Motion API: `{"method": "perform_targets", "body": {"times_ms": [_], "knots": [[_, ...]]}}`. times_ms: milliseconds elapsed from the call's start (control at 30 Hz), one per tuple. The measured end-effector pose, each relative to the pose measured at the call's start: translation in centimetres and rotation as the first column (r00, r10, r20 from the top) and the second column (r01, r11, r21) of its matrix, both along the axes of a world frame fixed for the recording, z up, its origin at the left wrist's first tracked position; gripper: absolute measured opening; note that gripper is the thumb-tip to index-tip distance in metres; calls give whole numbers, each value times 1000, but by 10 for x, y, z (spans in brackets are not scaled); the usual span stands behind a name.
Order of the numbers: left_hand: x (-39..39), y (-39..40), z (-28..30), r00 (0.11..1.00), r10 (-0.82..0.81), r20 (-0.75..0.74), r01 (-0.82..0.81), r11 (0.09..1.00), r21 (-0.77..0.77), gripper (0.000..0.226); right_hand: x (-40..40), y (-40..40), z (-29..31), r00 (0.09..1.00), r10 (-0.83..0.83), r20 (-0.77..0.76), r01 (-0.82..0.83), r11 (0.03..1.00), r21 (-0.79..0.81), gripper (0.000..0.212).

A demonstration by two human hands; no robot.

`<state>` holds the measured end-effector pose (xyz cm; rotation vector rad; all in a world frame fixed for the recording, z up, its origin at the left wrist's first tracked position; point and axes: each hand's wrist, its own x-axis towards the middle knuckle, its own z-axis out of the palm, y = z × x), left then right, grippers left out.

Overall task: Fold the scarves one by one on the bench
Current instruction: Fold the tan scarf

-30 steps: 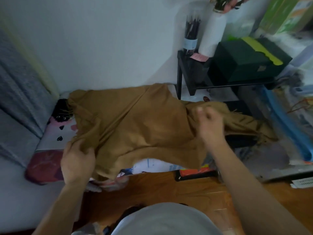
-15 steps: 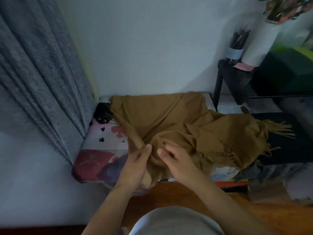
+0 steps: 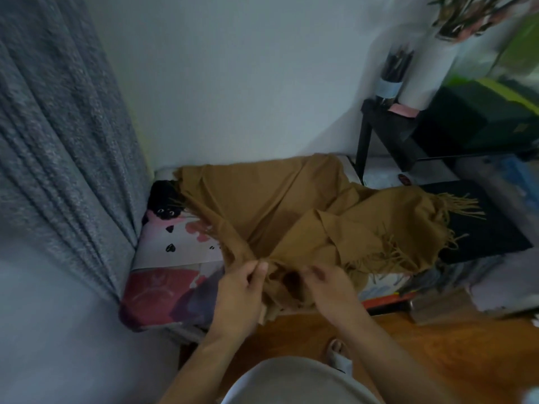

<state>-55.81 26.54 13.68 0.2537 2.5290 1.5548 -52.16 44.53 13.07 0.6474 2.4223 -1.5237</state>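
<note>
A heavy grey curtain [image 3: 58,147] hung at the far left, its folds falling against the end of the table [image 3: 163,290], which was covered in a cushion printed with a black cat, pink blotches and a dark red patch. Across that table lay the wide tan-brown woven scarf with fringed ends [image 3: 280,211], loosely rumpled, one part doubled back over itself and its tassels spilling to the right onto a flat black surface [image 3: 493,228]. At the scarf's near edge the person's left hand [image 3: 239,290] had its grip closed on a bunched fold, thumb and fingers curled round the cloth. Just beside it the right hand [image 3: 329,284] pinched the same gathered edge, fingers bent into the fabric. Farther right stood a black metal shelf frame [image 3: 364,141] carrying a clear holder of dark pencils [image 3: 393,71] and a dark green box [image 3: 478,118]. Wooden flooring [image 3: 437,345] showed below.
</note>
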Motion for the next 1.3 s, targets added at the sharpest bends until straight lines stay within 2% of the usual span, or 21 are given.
{"method": "perform_targets", "body": {"times_ms": [67, 133, 200, 300, 367, 433, 500, 533, 600, 633, 667, 700, 800, 867, 900, 967, 1033, 1067, 1133, 1200, 1300], "knots": [[1, -7, -4, 978, -177, -108, 167, 981, -97, 27, -10, 17, 2, 961, -254, -110, 264, 961, 84, 16], [-2, -15, -12, 943, -285, -172, 248, 946, -209, 22, -24, 23, 2, 973, -203, -111, 214, 971, 106, 28], [-4, -21, -16, 913, -341, -223, 279, 922, -267, 22, -43, 14, 0, 983, -183, 22, 184, 982, -45, 56], [-1, -26, -9, 859, -411, -304, 315, 894, -320, 30, -78, 0, -13, 914, -323, 244, 380, 893, -242, 85], [5, -29, -4, 829, -451, -331, 325, 870, -371, 31, -97, 13, -32, 860, -396, 323, 463, 870, -167, 77], [8, -37, -4, 839, -435, -326, 299, 870, -392, 33, -103, 39, -53, 797, -473, 376, 537, 839, -83, 51], [7, -49, -9, 872, -376, -314, 226, 878, -422, 33, -98, 73, -65, 734, -577, 358, 662, 727, -184, 29], [7, -56, -13, 893, -337, -299, 179, 875, -451, 32, -94, 90, -66, 681, -640, 356, 732, 613, -299, 22], [4, -68, -22, 939, -234, -251, 72, 851, -520, 27, -84, 122, -56, 514, -760, 398, 831, 328, -449, 32], [2, -73, -27, 960, -174, -219, 25, 833, -553, 24, -77, 141, -52, 427, -796, 429, 874, 242, -422, 41], [0, -75, -32, 976, -122, -181, -5, 816, -577, 23, -71, 156, -46, 407, -801, 439, 884, 225, -409, 49], [-1, -76, -35, 986, -84, -145, -17, 810, -586, 23, -66, 171, -41, 423, -801, 423, 885, 264, -384, 52], [-8, -65, -36, 995, -68, -76, 15, 834, -552, 23, -59, 185, -10, 620, -753, 218, 784, 593, -183, 43], [-11, -53, -31, 994, -102, -41, 65, 846, -529, 23, -61, 176, 25, 681, -730, 60, 732, 681, -10, 40], [-12, -49, -27, 994, -106, -20, 81, 855, -512, 24, -67, 167, 47, 716, -696, -49, 695, 718, -39, 39], [-15, -45, -17, 996, -93, 4, 84, 882, -463, 24, -75, 143, 95, 735, -631, -248, 496, 749, -439, 22], [-18, -50, -9, 999, -30, 43, 44, 933, -357, 19, -79, 108, 125, 740, -611, -280, 199, 597, -777, 10], [-18, -53, -4, 998, 11, 64, 8, 953, -302, 18, -79, 86, 131, 800, -519, -301, 60, 569, -820, 12], [-22, -61, 6, 994, 98, 40, -86, 969, -234, 24, -78, 41, 123, 886, -298, -355, 4, 772, -636, 25], [-24, -66, 16, 977, 202, -72, -209, 971, -118, 23, -69, 5, 87, 948, -250, -196, 111, 839, -532, 40], [-24, -68, 29, 948, 306, -89, -293, 947, 135, 23, -44, -25, 24, 939, -148, 310, 320, 706, -632, 33]]}}
